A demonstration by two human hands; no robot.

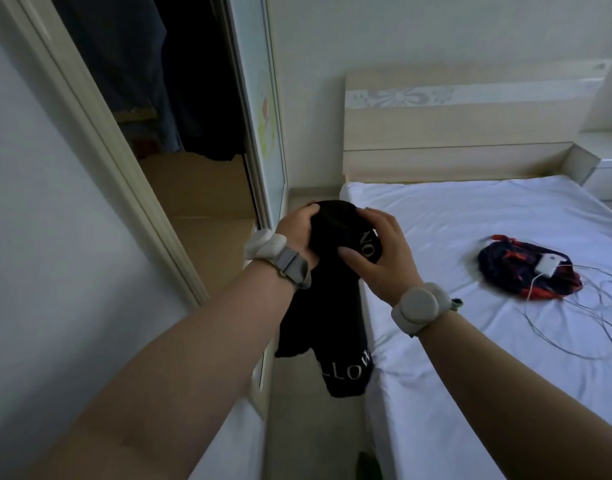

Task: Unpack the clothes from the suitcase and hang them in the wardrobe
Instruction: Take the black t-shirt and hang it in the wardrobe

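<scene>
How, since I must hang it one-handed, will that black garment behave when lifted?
Probably floppy: the black garment droops limp below the left hand and right hand gripping its bunched top. Likely light, as it hangs in the air from that grip alone.

black garment [332, 317], white lettering | bunched on top, rest hanging down | near open wardrobe [207, 192]

The wardrobe [180, 116] stands open on the left, with clothes [135, 64] hanging inside. On the right is the bed [453, 220], its headboard [453, 126] behind it and a nightstand [606, 168] at the far right. Between wardrobe and bed, the left hand [297, 233] and right hand [380, 251] hold a garment [332, 299]. A bundle [512, 271] lies on the bed, with a charger [548, 263] on top and cables [579, 357] beside it.
</scene>
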